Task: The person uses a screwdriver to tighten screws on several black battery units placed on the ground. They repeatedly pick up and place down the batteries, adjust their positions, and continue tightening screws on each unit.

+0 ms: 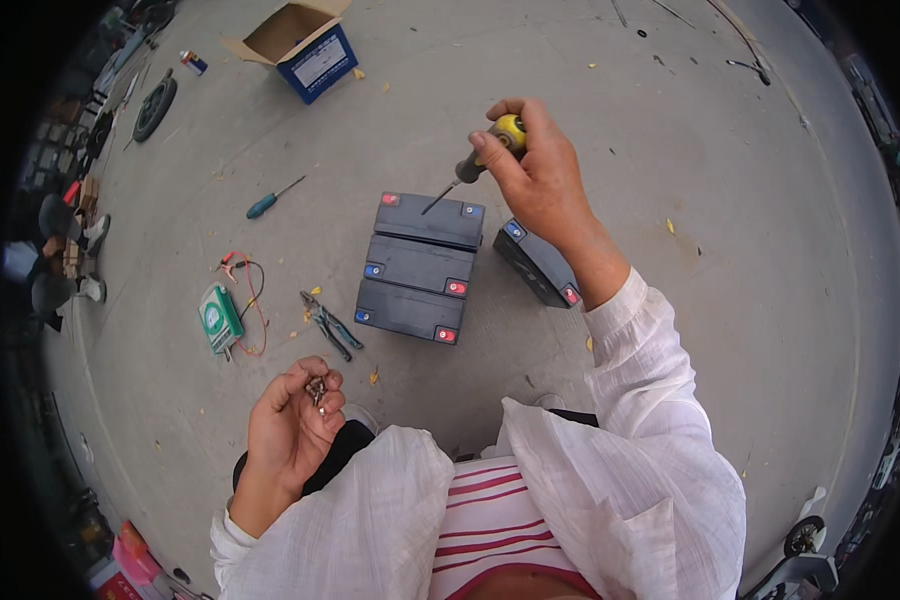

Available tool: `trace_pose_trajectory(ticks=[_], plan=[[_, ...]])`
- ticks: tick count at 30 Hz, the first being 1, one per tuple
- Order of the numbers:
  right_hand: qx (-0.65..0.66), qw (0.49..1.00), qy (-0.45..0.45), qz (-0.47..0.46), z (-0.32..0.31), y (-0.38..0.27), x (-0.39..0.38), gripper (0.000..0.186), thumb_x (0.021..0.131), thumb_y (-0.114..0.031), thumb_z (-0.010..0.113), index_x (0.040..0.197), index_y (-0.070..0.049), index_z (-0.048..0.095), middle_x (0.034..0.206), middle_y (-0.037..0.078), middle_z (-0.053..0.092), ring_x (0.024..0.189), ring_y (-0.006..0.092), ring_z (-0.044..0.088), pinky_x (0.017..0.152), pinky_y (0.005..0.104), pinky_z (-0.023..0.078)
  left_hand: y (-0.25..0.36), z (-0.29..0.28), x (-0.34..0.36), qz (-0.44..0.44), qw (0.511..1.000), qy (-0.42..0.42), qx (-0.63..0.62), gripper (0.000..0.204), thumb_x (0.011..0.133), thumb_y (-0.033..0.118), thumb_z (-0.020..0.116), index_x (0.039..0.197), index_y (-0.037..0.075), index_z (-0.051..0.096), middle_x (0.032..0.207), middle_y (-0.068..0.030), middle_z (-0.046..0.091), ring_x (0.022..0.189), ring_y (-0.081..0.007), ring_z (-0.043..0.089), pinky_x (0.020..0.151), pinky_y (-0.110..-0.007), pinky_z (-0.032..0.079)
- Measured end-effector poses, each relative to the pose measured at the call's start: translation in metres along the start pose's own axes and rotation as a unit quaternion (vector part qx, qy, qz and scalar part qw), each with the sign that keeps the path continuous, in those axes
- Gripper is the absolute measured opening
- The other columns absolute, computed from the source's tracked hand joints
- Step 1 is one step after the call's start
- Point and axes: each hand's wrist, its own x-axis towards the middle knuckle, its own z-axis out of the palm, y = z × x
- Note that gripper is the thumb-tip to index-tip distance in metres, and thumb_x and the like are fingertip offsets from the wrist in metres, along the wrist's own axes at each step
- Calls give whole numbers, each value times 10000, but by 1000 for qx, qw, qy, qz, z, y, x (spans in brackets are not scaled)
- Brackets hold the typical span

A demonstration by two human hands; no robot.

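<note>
My right hand (540, 175) is wrapped round a yellow and black screwdriver (473, 163), its shaft slanting down to the left over the farthest of three dark batteries (417, 263). Whether the tip touches the casing I cannot tell. These batteries lie side by side in a row, with red and blue terminal corners. A fourth battery (536, 262) sits apart at their right, partly behind my right forearm. Low on the left, my left hand (297, 425) is turned palm up with curled fingers, holding a small cluster of metal screws (316, 390).
Left of the batteries lie pliers (331, 325), a green tester (220, 318) with red and black leads, and a blue screwdriver (275, 197). Farther off stand an open blue carton (317, 68) and a spray can (193, 63), near a tyre (155, 108). Another person's shoes (94, 260) show far left.
</note>
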Motion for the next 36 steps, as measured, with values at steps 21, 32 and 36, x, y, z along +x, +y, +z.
trace_pose_trajectory(ticks=[21, 32, 36], plan=[[-158, 983, 37, -87, 102, -3, 32, 323, 882, -237, 687, 1045, -12, 523, 925, 177, 604, 793, 354, 615, 680, 415, 501, 36, -22, -49, 74, 995, -59, -34, 172, 974, 18, 414, 1128, -4, 485, 1062, -137, 563, 902, -188, 655, 777, -270, 580], [-196, 976, 40, -88, 105, 0, 35, 334, 865, -267, 701, 1005, -15, 532, 905, 178, 609, 789, 361, 608, 666, 424, 495, 36, -13, -49, 72, 997, -39, 9, 158, 991, 131, 479, 1102, 20, 494, 955, -91, 545, 720, -98, 579, 609, -218, 550], [-267, 953, 66, -126, 111, -3, 38, 337, 842, -268, 717, 973, -17, 536, 861, 167, 615, 755, 367, 604, 642, 428, 492, 35, -11, -45, 69, 997, -41, 10, 151, 989, 130, 482, 1092, 20, 494, 950, -89, 539, 713, -98, 572, 604, -224, 552]])
